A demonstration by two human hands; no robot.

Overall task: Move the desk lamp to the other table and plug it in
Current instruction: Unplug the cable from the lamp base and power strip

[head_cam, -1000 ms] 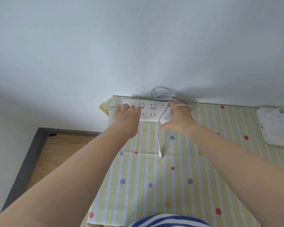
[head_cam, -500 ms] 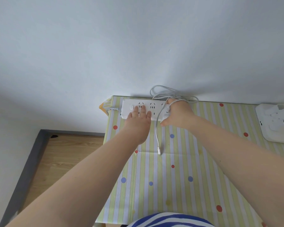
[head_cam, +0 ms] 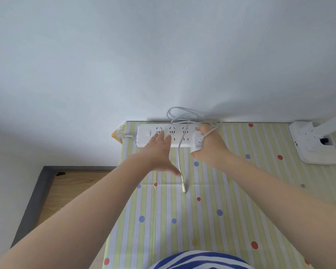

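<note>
**Lamp in place, adapter going into the strip**

The desk lamp (head_cam: 314, 142) stands on the striped bench (head_cam: 211, 210) at the far right, close to the wall, its white base flat on the cloth and its arm running out of the picture. Judged from this, the move to the other table looks done, and what remains is the power.

The power strip (head_cam: 163, 135) lies along the back edge of the bench. The left hand (head_cam: 159, 150) is spread, palm down, fingers flat on the strip's left half, apparently to steady it. The right hand (head_cam: 209, 146) is closed around a white adapter (head_cam: 197, 141) at the strip's right end; whether its pins are already seated cannot be told, since the hand and the block hide the socket.

A white cable (head_cam: 179, 152) runs from the adapter, loops against the wall behind the strip, and comes forward between the two hands. Its small connector (head_cam: 184, 190) lies loose on the cloth, well apart from the lamp.

So the last part appears half finished: the adapter is at or in the strip, while the free end of the cable has not yet been taken to the lamp's base, where a dark port shows.
</note>
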